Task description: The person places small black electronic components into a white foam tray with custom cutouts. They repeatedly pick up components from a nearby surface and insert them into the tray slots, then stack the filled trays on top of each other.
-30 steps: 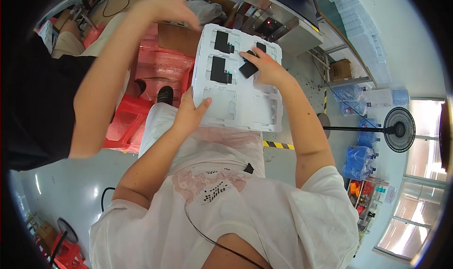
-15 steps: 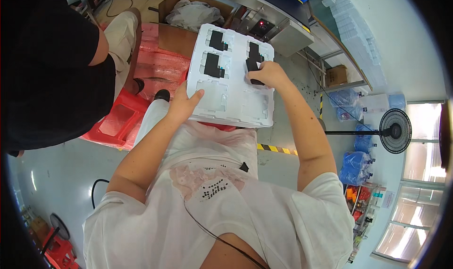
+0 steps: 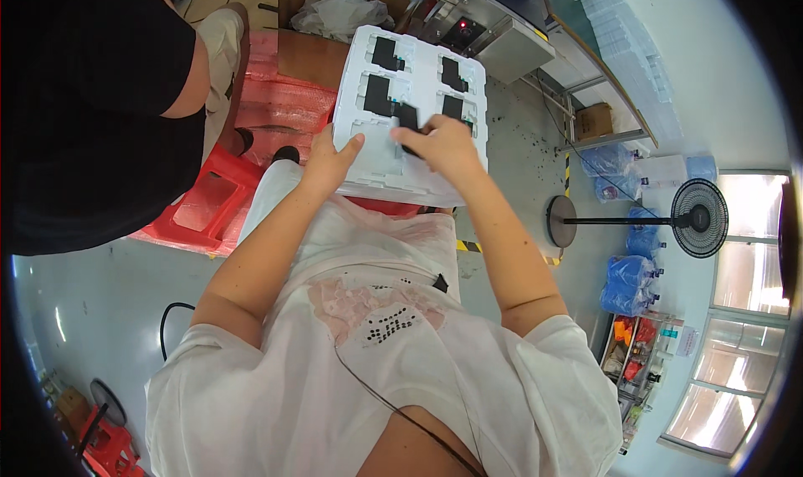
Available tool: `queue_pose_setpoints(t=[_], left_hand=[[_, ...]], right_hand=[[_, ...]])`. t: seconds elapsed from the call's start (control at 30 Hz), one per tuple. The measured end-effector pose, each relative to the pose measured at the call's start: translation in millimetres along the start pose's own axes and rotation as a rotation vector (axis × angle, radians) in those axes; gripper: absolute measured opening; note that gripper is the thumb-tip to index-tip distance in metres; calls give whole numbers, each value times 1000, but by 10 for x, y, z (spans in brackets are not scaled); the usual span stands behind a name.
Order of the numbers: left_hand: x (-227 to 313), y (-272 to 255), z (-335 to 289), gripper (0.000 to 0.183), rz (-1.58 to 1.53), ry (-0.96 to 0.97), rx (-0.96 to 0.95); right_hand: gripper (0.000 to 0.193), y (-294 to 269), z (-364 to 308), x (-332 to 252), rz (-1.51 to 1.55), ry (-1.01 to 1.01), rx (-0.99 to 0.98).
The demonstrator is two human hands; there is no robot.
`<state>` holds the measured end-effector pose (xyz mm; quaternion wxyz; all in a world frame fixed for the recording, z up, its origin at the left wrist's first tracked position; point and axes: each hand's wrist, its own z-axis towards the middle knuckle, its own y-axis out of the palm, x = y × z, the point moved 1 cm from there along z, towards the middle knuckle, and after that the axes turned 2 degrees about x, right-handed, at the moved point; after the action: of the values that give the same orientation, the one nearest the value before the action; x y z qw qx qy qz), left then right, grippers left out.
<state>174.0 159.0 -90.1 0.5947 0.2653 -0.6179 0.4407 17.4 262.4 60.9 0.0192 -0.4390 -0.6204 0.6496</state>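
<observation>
Piece (image 3: 407, 117), flat black oblong, is pinched by right hand (image 3: 447, 146), long axis fore-and-aft, over white moulded tray (image 3: 421, 69) held by left hand (image 3: 324, 164).

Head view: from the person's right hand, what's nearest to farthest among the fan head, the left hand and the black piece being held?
1. Black piece: in the right hand.
2. Left hand: at the white tray's left edge.
3. Fan head: off to the right.
</observation>
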Motion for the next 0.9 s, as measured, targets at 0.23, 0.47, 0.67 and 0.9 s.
queue_pose_setpoints(t=[0.23,0.47,0.67,0.9], left_hand=[[472,-156,-160,68,351,224,199],[844,-139,-379,43,680,641,-235],[765,-249,-390,35,691,597,-281],[820,-131,-336,43,726,555,-231]], right_hand=[[70,-10,-283,-235,-1,7,205],[72,-118,-659,426,-287,208,293],[57,327,-998,888,-477,-311,395],[57,195,-642,938,-322,-385,468]])
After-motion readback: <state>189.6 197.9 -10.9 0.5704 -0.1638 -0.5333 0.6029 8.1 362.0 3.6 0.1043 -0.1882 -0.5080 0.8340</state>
